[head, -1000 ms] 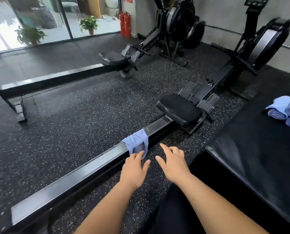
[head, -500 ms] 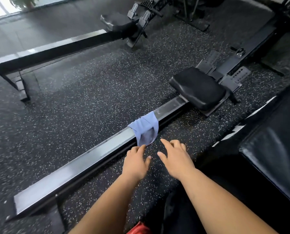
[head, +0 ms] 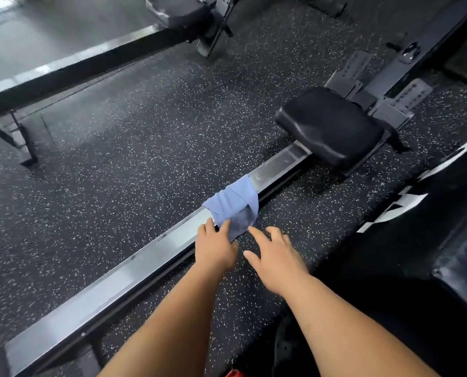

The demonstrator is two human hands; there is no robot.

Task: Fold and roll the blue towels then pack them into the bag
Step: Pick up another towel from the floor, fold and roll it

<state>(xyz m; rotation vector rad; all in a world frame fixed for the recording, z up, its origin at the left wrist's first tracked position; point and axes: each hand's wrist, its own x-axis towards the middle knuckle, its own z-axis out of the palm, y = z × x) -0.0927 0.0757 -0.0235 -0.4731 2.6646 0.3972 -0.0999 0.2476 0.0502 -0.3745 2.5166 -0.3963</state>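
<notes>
A blue towel (head: 233, 205) hangs draped over the metal rail (head: 134, 268) of a rowing machine, its lower edge dangling toward me. My left hand (head: 215, 247) reaches the towel's lower left corner with straight fingers that touch the cloth and the rail. Just right of it, my right hand (head: 277, 257) hovers over the floor with fingers spread, its fingertips close to the towel's lower edge but apart from it. No bag is in view.
The rower's black seat (head: 330, 131) sits on the rail beyond the towel. A second rowing machine (head: 90, 58) stretches across the back. A black padded bench (head: 460, 240) fills the right side. Speckled rubber floor (head: 134, 148) lies between the two rails.
Both hands have moved forward to the towel, and my left fingers now touch its corner. The view has tilted down and closer; the rolled towels on the bench have left the frame.
</notes>
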